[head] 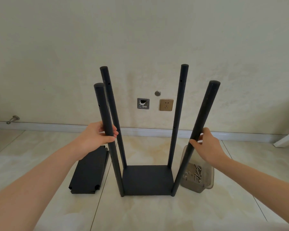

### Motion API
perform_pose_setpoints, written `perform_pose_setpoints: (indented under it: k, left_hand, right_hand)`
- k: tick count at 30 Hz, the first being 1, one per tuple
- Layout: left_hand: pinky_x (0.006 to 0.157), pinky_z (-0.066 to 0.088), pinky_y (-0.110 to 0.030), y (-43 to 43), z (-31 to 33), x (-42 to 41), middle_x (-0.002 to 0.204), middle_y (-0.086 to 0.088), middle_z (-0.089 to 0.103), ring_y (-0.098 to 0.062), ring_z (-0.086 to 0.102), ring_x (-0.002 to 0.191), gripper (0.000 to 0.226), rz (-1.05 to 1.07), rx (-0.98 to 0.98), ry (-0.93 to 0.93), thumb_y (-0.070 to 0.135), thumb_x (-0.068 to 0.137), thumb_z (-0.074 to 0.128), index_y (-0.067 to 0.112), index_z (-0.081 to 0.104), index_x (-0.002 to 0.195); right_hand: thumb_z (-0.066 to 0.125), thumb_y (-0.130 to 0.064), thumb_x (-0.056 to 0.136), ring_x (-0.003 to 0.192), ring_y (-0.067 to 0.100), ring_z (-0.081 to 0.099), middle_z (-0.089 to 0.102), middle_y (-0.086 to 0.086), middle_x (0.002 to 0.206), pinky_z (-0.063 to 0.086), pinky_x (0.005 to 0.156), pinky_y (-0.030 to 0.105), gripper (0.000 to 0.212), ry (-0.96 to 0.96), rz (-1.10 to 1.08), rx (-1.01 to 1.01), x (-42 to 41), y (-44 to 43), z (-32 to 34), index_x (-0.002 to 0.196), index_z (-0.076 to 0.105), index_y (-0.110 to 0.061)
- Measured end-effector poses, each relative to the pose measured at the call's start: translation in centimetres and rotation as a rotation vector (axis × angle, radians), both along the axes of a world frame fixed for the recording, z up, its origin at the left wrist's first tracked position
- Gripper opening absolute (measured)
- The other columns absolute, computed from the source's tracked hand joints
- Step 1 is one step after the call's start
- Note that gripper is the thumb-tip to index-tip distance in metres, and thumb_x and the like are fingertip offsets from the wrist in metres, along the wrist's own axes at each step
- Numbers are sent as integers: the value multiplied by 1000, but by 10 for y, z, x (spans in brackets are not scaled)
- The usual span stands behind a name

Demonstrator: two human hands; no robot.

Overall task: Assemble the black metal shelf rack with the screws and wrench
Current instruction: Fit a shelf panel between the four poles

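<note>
Though beside tray (209, 179), rack (147, 180) off wall (140, 39).

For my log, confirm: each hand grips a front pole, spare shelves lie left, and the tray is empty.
Not empty: the head view shows screws in the tray. The left hand does grip the front-left pole, the right hand the front-right pole, and spare shelves lie left.

Soft, even daylight fills the frame, moderately bright, with no hard shadows. Only faint shading lies on the floor (148, 214) under the black shelf (147, 179). The tiles carry a dull sheen in the lower part. Black metal loses surface detail. Wide-angle distortion bows the baseboard (57, 126), splays each pole (177, 114) outward, and stretches the forearms (40, 180) at the lower corners. Fine detail is slightly soft.
</note>
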State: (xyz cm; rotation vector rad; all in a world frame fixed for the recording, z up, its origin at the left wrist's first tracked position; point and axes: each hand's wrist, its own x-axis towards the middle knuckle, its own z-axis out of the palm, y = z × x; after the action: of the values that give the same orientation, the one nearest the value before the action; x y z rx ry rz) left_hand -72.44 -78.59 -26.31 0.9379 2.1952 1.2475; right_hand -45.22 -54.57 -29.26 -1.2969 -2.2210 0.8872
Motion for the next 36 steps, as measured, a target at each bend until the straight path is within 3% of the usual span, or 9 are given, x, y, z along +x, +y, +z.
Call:
perform_pose_setpoints:
  k: [2,4,8,15,19,23,27,32,36]
  left_hand:
    - [80,54,-22,0,-1,0,91,16,75,0,71,88,24,7,-16,-14,9,85,77,25,69,101]
    - [73,54,-18,-1,-1,0,90,15,74,-2,71,87,21,16,-48,-7,16,86,77,30,69,99]
    - [63,52,-11,-8,9,1,91,18,73,1,69,87,18,-18,-101,11,22,89,75,36,67,97]
    - [77,58,-21,-21,19,10,106,3,72,-10,73,89,21,-46,-132,13,17,96,63,18,66,117]
    - [71,56,-16,-32,16,6,110,2,68,-9,72,85,26,-42,-149,13,17,98,60,17,62,124]
    - [73,54,-18,-47,8,-4,116,-1,64,-12,71,88,28,-43,-220,51,20,100,58,17,60,128]
    - [74,56,-21,-61,-4,-18,110,-3,66,-14,71,86,28,-31,-291,71,18,99,59,15,60,127]
    - [82,57,-33,-77,-26,-32,107,-4,66,-18,72,83,29,-62,-435,70,14,98,59,12,60,127]
    - [76,55,-28,-88,-43,-47,100,-2,67,-16,71,80,27,-84,-519,103,13,97,59,12,59,124]
  right_hand:
    - [62,-27,96,71,8,55,63,7,108,42,57,16,40,-35,-22,-69,2,2,2,127,43,-10]
    - [57,-35,98,75,14,59,63,8,98,45,54,23,35,-64,-58,-199,3,1,6,117,47,-7]
    - [51,-36,101,88,25,63,65,11,104,54,61,33,26,-61,-76,-361,5,-5,14,85,50,-15]
    - [56,-28,99,90,26,61,62,12,99,56,79,44,28,-243,7,-457,1,-27,0,114,50,-5]
    - [55,-22,97,88,35,61,61,21,102,54,79,49,37,-341,122,-407,-15,-43,-7,122,56,6]
    - [54,-32,99,86,19,62,58,5,111,53,71,29,46,-396,230,-297,-33,-67,-19,138,41,-10]
    - [51,-33,100,93,13,57,59,5,124,44,80,23,43,-453,356,-207,-53,-83,-36,137,41,-13]
    - [48,-33,101,76,6,51,55,-4,94,43,68,24,32,-499,425,-201,-81,-99,-59,127,45,-14]
    - [49,-28,101,80,8,54,56,-4,93,41,63,19,30,-466,470,-259,-105,-120,-77,125,48,-10]
